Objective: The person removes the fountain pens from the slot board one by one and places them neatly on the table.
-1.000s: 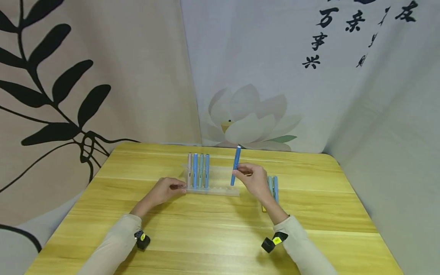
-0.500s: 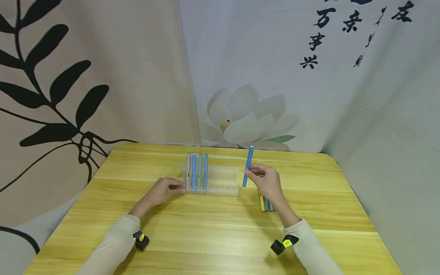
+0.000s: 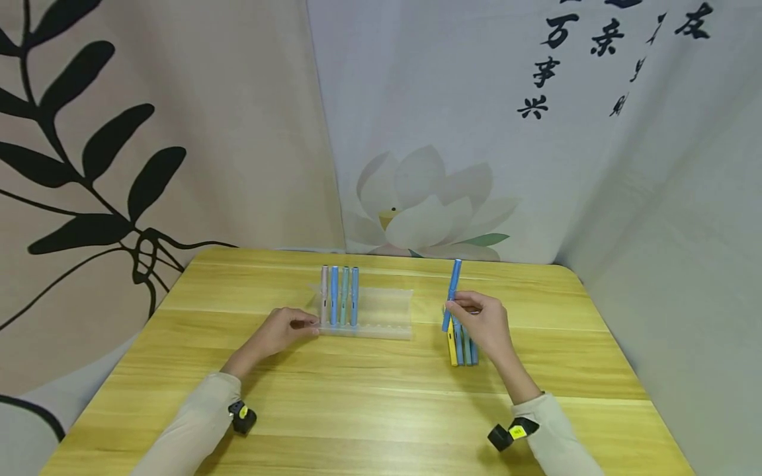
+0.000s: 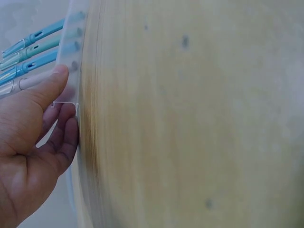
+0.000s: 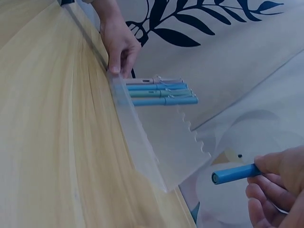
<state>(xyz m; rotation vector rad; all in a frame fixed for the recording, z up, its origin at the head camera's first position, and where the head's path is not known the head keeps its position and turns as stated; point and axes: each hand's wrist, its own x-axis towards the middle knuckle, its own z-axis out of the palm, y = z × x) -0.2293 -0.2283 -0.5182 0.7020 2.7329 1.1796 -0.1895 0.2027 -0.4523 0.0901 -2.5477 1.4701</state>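
Observation:
My left hand point(image 3: 282, 334) pinches the left end of a clear plastic pen rack point(image 3: 383, 314), thumb on its front strip and fingers curled behind in the left wrist view. Standing in the rack's left slots are a pinkish pen point(image 3: 324, 294), a blue pen point(image 3: 335, 301), a green pen point(image 3: 344, 301) and another blue pen point(image 3: 355, 297). To the right of the rack, my right hand point(image 3: 485, 324) holds a blue pen point(image 3: 455, 274) between thumb and fingers, tilted slightly. Its lower end overlaps a yellow pen point(image 3: 452, 347) in the head view.
Beside the yellow pen lie several blue and green pens point(image 3: 467, 354), partly hidden by my right hand. All rest on a wooden table point(image 3: 357, 410). Behind it hangs a cloth backdrop point(image 3: 452, 132) with a flower print. Both wrists wear small black cameras.
My right hand has carried the blue pen rightward from the rack's right end to above the loose pens, tilting it a little more. My left hand stays at the rack.

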